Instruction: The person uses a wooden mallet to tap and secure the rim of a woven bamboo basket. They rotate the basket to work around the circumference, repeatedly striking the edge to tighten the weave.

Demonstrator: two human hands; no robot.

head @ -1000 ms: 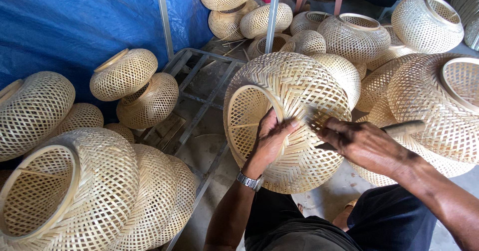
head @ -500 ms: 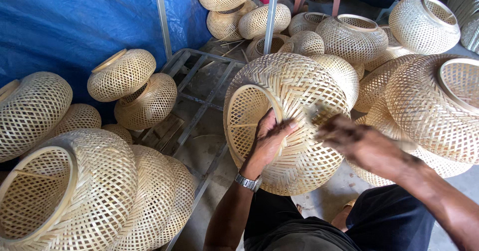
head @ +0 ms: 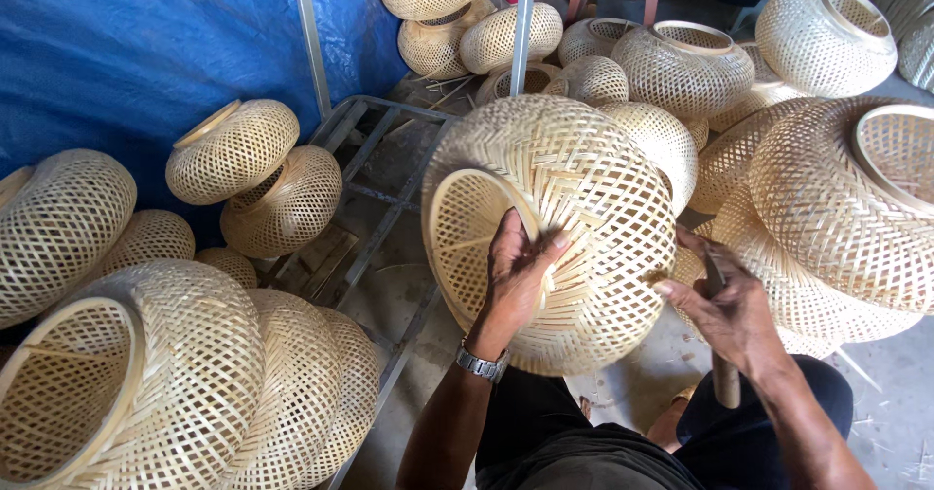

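- Fingers of the left hand (head: pixel 516 271) are spread flat and pressed on the woven bamboo shade (head: pixel 555 232), beside its round open rim; a metal wristwatch (head: pixel 481 363) sits on that wrist.
- Right hand (head: pixel 730 310) is clenched around a wooden-handled tool (head: pixel 725 378), its handle pointing down toward the lap; the working end is hidden behind the hand and the shade's right flank, so I cannot tell what it is doing.
- Shade rests over the person's knees, tipped on its side, its axis running roughly left-right, with the mouth facing left.
- Both hands touch it: the left at the front by the rim, the right against the opposite bulge.
- Around it lie many finished shades: a large pile (head: pixel 146 383) at lower left, more to the right (head: pixel 837 208), and a blue tarpaulin (head: pixel 126 52) behind a grey metal frame (head: pixel 389 217).
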